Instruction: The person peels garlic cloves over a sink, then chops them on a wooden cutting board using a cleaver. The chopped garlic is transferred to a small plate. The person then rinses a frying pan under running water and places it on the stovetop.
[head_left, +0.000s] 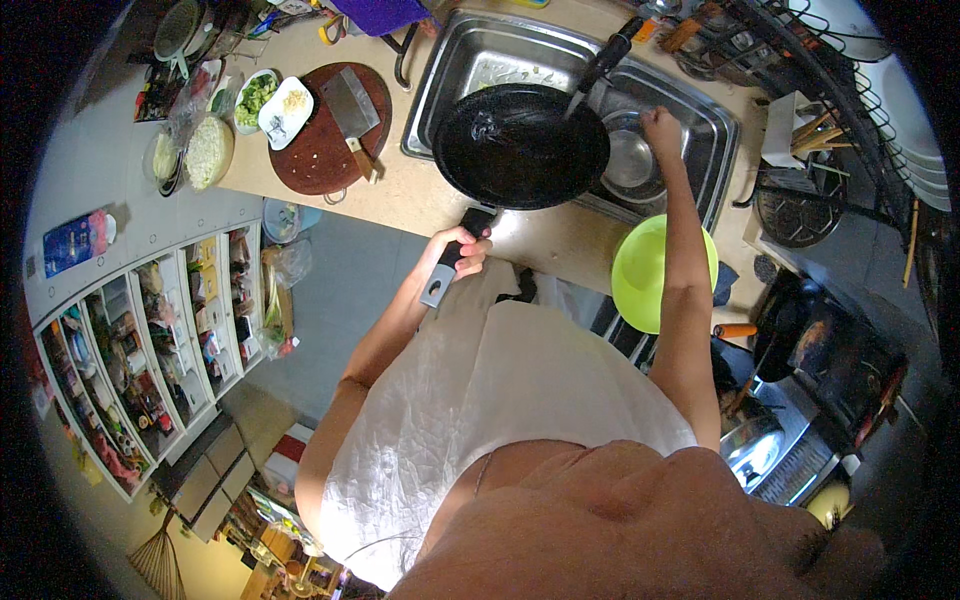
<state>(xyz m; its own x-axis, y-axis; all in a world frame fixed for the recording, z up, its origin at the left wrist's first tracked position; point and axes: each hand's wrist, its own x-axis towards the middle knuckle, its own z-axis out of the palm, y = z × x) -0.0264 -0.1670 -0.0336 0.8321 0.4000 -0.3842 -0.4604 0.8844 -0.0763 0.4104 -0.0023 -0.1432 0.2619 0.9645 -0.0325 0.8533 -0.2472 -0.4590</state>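
My left hand (461, 251) grips the handle (475, 222) of a black frying pan (517, 154). The pan is over the left basin and front rim of a steel double sink (724, 150), its inside dark and shiny with wet-looking marks. A black, shaft-like piece (611, 56) with a metal end reaches over the pan's far right edge; whether it is a faucet or a utensil is unclear. My right hand (663, 133) has curled fingers at the right side of a round metal bowl (628, 157) in the right basin. Anything inside that hand is hidden.
Left of the sink, a cleaver (351, 105) lies on a round wooden cutting board (307, 161), beside a white dish (286, 124) and a bowl of chopped greens (256, 97). A lime-green bowl (637, 277) sits under my right forearm. A dish rack (832, 82) stands at right.
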